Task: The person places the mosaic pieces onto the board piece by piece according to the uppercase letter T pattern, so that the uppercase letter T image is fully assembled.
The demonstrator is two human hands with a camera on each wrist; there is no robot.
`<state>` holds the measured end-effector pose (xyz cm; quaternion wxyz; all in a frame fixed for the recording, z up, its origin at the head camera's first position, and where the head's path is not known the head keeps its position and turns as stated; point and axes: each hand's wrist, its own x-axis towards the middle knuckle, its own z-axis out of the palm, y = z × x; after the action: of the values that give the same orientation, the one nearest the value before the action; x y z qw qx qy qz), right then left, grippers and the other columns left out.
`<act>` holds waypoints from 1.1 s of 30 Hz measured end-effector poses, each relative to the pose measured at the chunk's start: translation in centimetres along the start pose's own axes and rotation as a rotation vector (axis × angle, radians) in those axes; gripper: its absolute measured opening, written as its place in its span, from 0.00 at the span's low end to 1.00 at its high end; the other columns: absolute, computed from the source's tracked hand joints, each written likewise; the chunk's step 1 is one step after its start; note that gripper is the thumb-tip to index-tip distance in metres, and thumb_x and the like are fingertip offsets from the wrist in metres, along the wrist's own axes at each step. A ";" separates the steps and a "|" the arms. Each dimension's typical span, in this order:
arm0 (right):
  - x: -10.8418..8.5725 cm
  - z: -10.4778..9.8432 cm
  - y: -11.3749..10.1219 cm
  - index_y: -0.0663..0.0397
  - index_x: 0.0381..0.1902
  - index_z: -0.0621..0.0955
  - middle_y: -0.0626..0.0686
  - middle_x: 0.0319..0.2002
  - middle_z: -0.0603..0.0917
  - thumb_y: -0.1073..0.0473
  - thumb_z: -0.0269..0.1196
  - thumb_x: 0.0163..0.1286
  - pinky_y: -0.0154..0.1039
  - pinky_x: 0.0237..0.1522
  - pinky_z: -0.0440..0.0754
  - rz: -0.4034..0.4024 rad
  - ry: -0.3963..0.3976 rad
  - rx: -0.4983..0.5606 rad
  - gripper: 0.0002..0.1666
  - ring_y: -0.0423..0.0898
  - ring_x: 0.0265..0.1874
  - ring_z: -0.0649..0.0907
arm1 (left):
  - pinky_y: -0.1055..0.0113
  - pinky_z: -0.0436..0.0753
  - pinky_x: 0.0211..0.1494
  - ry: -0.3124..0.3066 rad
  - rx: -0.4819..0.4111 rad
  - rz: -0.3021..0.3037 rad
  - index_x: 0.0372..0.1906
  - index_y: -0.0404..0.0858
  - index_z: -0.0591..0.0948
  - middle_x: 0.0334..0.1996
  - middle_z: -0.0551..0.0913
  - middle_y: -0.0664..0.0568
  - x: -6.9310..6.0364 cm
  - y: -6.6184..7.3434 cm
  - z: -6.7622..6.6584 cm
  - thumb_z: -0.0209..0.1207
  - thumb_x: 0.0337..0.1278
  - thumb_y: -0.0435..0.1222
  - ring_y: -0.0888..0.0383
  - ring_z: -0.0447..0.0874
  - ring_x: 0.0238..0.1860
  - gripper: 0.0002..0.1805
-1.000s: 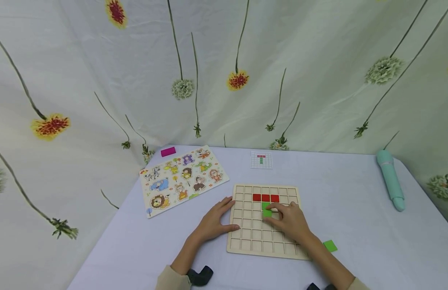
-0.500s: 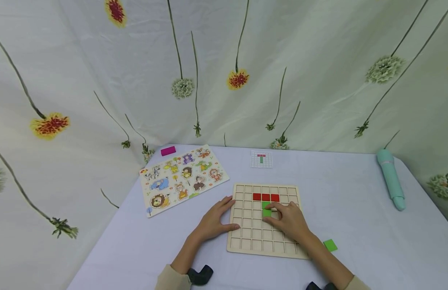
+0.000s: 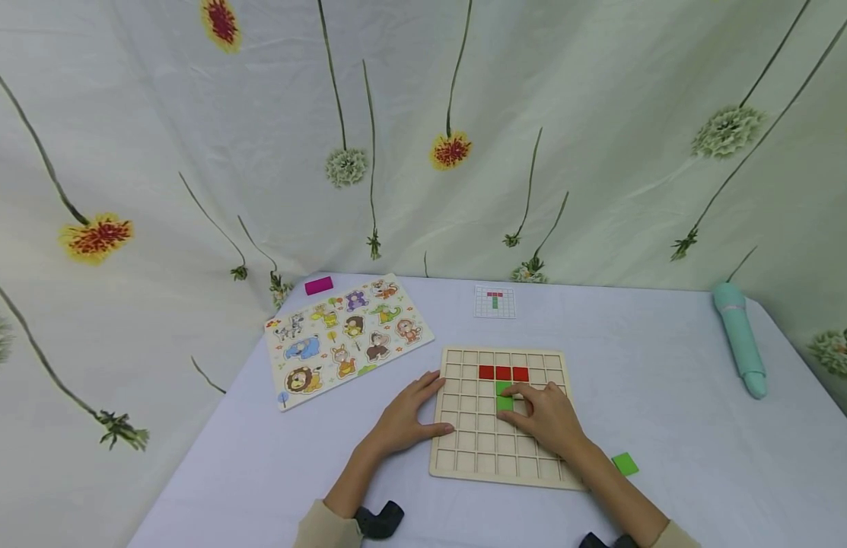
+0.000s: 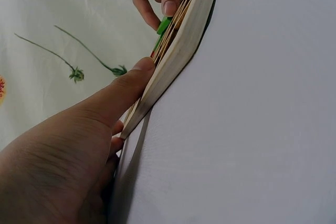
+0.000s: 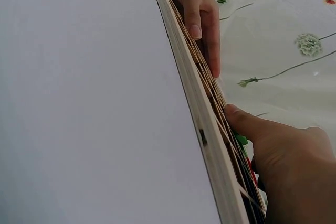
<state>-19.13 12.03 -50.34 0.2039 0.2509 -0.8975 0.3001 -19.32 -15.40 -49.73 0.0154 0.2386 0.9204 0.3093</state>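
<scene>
A wooden grid board (image 3: 466,443) lies flat on the table, with red tiles (image 3: 503,374) in a row near its top. Below the middle red tile sits one green tile (image 3: 502,388). My right hand (image 3: 555,417) pinches another green tile (image 3: 504,404) between thumb and finger, just under the first. In the left wrist view this green tile (image 4: 164,25) looks tilted at the board's surface. With fingers and thumb spread, my left hand (image 3: 404,422) rests on the board's left edge. A loose green tile (image 3: 625,463) lies beside my right forearm.
Behind the board lies a small pattern card (image 3: 495,302) with a red and green T. An animal puzzle board (image 3: 348,339) and a magenta block (image 3: 318,285) are at the back left. A turquoise cylindrical object (image 3: 740,340) lies far right, near a flowered curtain (image 3: 409,205).
</scene>
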 end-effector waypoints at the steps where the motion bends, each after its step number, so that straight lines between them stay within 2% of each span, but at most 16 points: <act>1: 0.0 0.0 0.0 0.43 0.37 0.84 0.31 0.10 0.58 0.44 0.72 0.47 0.64 0.51 0.67 -0.001 0.000 0.002 0.20 0.32 0.12 0.58 | 0.50 0.59 0.66 0.000 0.001 0.001 0.69 0.41 0.62 0.69 0.58 0.52 0.0 0.0 0.0 0.62 0.45 0.59 0.50 0.51 0.69 0.47; 15: 0.0 0.0 0.1 0.43 0.37 0.83 0.31 0.10 0.58 0.44 0.71 0.48 0.64 0.52 0.66 0.010 -0.020 0.016 0.19 0.30 0.11 0.59 | 0.50 0.60 0.66 -0.004 0.008 0.002 0.69 0.42 0.62 0.70 0.57 0.53 0.0 -0.3 0.2 0.61 0.45 0.60 0.51 0.51 0.69 0.47; 19: -0.1 -0.1 0.1 0.42 0.37 0.83 0.31 0.10 0.58 0.43 0.71 0.48 0.55 0.47 0.71 0.009 -0.020 0.012 0.19 0.31 0.12 0.59 | 0.50 0.60 0.66 -0.005 0.012 0.000 0.69 0.43 0.62 0.70 0.57 0.53 0.0 -0.3 0.2 0.61 0.45 0.61 0.51 0.51 0.69 0.47; 22: -0.2 -0.2 0.0 0.42 0.37 0.83 0.31 0.10 0.58 0.43 0.71 0.48 0.53 0.44 0.71 0.011 -0.018 0.009 0.19 0.31 0.12 0.58 | 0.50 0.60 0.66 -0.004 0.013 -0.002 0.69 0.43 0.62 0.70 0.57 0.53 0.1 -0.2 0.2 0.61 0.45 0.61 0.50 0.51 0.69 0.47; 23: -0.3 -0.3 0.0 0.41 0.37 0.83 0.31 0.10 0.58 0.43 0.71 0.48 0.55 0.47 0.71 0.014 -0.017 0.008 0.19 0.31 0.12 0.59 | 0.50 0.60 0.66 -0.004 0.013 -0.003 0.69 0.43 0.62 0.70 0.57 0.53 0.1 -0.2 0.2 0.61 0.45 0.61 0.50 0.51 0.69 0.47; 26: -0.7 -0.8 -0.1 0.40 0.37 0.83 0.31 0.10 0.58 0.43 0.71 0.48 0.49 0.44 0.71 0.030 -0.020 0.028 0.18 0.31 0.13 0.58 | 0.50 0.60 0.66 -0.006 0.016 -0.005 0.69 0.43 0.61 0.70 0.57 0.53 0.1 -0.3 0.3 0.60 0.45 0.62 0.51 0.51 0.69 0.47; 29: -1.4 -1.5 0.0 0.39 0.36 0.83 0.31 0.10 0.57 0.44 0.72 0.47 0.36 0.34 0.67 0.044 -0.023 0.063 0.18 0.31 0.13 0.58 | 0.50 0.60 0.65 -0.008 0.020 -0.003 0.69 0.43 0.61 0.70 0.56 0.53 0.1 -0.4 0.3 0.60 0.45 0.62 0.51 0.51 0.69 0.47; 31: -2.0 -2.0 0.2 0.38 0.36 0.83 0.30 0.10 0.57 0.44 0.72 0.47 0.32 0.28 0.61 0.039 -0.028 0.081 0.17 0.30 0.13 0.57 | 0.50 0.60 0.65 -0.006 0.016 -0.002 0.69 0.43 0.61 0.70 0.56 0.53 0.1 -0.4 0.3 0.60 0.45 0.61 0.50 0.51 0.69 0.47; 33: -2.7 -2.6 0.5 0.37 0.36 0.83 0.29 0.11 0.56 0.45 0.72 0.47 0.31 0.28 0.59 0.029 -0.035 0.090 0.17 0.29 0.13 0.56 | 0.50 0.60 0.65 -0.004 0.016 -0.002 0.69 0.43 0.61 0.70 0.57 0.52 0.1 -0.4 0.3 0.60 0.46 0.61 0.50 0.52 0.69 0.47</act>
<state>-16.71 14.98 -50.03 0.1724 0.2521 -0.8899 0.3388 -19.50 -15.45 -50.23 0.0157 0.2382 0.9231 0.3016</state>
